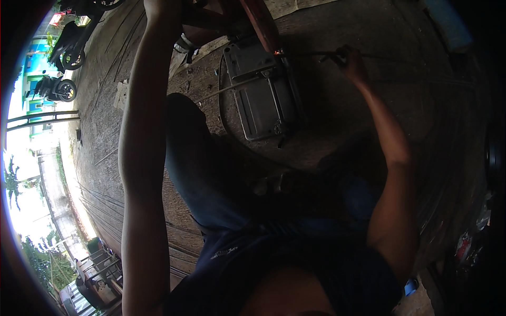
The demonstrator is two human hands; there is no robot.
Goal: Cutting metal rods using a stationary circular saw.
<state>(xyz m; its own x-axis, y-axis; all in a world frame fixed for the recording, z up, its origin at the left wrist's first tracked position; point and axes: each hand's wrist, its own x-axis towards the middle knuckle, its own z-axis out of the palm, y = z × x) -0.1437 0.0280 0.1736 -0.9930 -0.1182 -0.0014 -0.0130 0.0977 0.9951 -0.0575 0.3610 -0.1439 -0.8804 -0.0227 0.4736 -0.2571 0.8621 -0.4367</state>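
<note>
Pinched in the right hand is a thin metal rod — its far end glows at a reddish-brown beam, just above a grey metal box lying on the ground. Left hand reaches up past the frame's top edge — its grip cannot be told

Dim, shaded spot with a rough dirt-grey floor; way brighter left of it, where daylight pours over a sunlit road; parked motorbikes sit just above that road by a metal railing; green trees below the road.
</note>
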